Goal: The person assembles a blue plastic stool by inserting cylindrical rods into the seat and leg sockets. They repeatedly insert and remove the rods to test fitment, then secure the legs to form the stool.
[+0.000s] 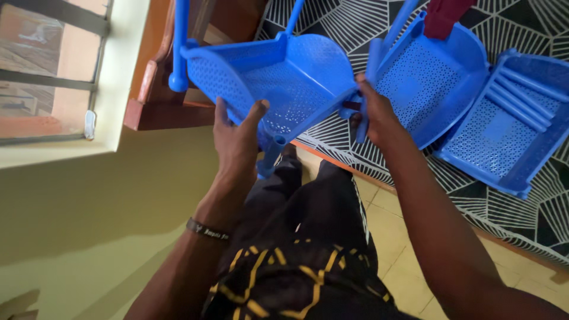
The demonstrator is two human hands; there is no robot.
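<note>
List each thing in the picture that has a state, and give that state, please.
Left hand: grips the edge of the held blue shelf tray.
Right hand: grips the tray's other corner, at a pole.
Held blue shelf tray: lifted and tilted.
Second blue tray: lying on the patterned mat.
Third blue tray: lying on the mat, poles inside.
</note>
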